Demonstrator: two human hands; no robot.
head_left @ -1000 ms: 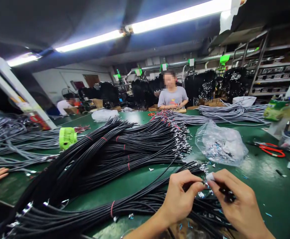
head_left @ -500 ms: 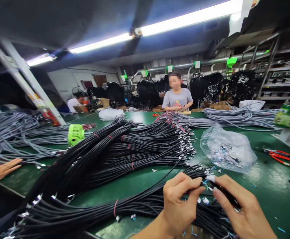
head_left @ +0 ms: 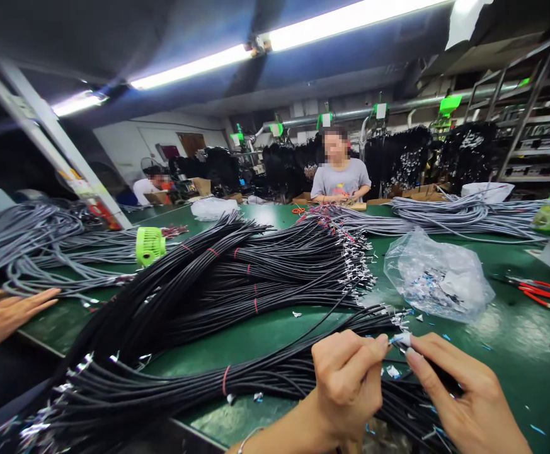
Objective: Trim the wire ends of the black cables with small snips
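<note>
My left hand (head_left: 348, 381) is closed in a pinch on the metal end of a black cable (head_left: 303, 337) at the near right of the green table (head_left: 256, 334). My right hand (head_left: 464, 403) meets it from the right, thumb and forefinger pinched on a small white piece (head_left: 400, 339) at that cable end. Both hands hover over a tied bundle of black cables (head_left: 237, 384) along the near edge. A larger heap of black cables (head_left: 256, 277) with metal terminals lies behind.
A clear plastic bag (head_left: 438, 277) of small parts sits right of the heap, red-handled scissors (head_left: 546, 296) beyond it. Grey cables (head_left: 33, 252) and a green fan (head_left: 149, 246) lie left. A co-worker's hand (head_left: 5, 315) rests at the left edge; another person (head_left: 339, 176) sits across.
The view has shifted, so everything sits further right and lower. My hands keep pinching the cable end together. The co-worker's hand at left has reached further onto the table.
</note>
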